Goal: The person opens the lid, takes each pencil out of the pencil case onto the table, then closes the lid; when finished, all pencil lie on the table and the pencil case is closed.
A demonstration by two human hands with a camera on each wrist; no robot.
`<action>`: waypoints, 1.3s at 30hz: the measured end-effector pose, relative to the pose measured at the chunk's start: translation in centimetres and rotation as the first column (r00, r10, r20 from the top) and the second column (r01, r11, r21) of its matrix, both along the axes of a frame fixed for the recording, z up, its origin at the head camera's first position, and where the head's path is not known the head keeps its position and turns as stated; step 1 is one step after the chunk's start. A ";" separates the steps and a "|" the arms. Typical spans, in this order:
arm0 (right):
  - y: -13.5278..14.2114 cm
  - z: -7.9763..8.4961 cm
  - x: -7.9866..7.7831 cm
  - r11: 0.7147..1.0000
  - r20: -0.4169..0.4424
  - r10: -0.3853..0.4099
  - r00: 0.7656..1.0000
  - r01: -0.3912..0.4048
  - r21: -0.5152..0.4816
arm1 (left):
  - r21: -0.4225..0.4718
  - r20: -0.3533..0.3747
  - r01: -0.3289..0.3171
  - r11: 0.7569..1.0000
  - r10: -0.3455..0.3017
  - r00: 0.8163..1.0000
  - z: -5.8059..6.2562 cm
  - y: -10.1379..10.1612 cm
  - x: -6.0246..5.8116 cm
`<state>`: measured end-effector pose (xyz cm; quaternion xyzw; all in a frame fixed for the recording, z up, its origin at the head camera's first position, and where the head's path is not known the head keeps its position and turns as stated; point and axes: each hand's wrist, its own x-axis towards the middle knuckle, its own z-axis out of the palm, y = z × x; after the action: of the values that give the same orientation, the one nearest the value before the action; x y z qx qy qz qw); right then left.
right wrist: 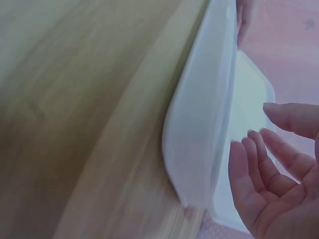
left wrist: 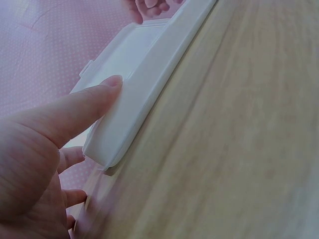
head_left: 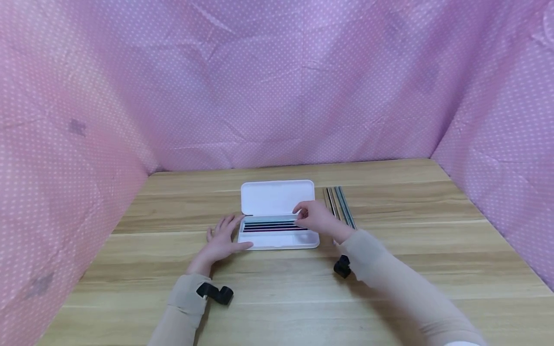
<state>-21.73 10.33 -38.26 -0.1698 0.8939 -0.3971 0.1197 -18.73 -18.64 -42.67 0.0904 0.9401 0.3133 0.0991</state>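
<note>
A white pencil case (head_left: 277, 239) lies on the table with its lid (head_left: 277, 197) folded back. Inside it several dark and bluish pencils (head_left: 268, 226) lie side by side. My left hand (head_left: 220, 245) rests at the left end of the case, its thumb (left wrist: 107, 89) touching the near wall and its fingers spread. Over the right end of the case hovers my right hand (head_left: 318, 218). The right wrist view shows its fingers (right wrist: 269, 174) loosely bent, the thumb apart from them and nothing visible between. From that side the case wall hides the pencils inside.
Several more pencils (head_left: 344, 206) lie on the wooden table (head_left: 277, 298) right of the case, partly covered by the right hand and wrist. Pink dotted cloth (head_left: 277, 96) hangs behind and at both sides of the table.
</note>
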 end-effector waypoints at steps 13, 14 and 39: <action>-2.9 0.2 -0.2 0.980 -0.060 0.121 0.991 -0.109 0.164 | -0.013 0.018 -0.009 1.000 0.009 1.000 -0.1 -0.1 0.0; -3.0 0.2 -0.2 0.980 -0.056 0.119 0.991 -0.108 0.169 | -0.014 0.022 -0.011 1.000 0.011 1.000 -0.1 -0.1 0.0; -4.1 -0.2 -1.4 0.968 -0.095 0.114 0.989 -0.089 0.234 | -0.006 0.014 -0.005 1.000 0.005 1.000 0.0 0.0 -0.2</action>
<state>-23.15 6.23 -38.44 -0.2217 0.9290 -0.2751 0.1104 -18.95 -18.60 -42.70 0.0856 0.9406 0.3113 0.1053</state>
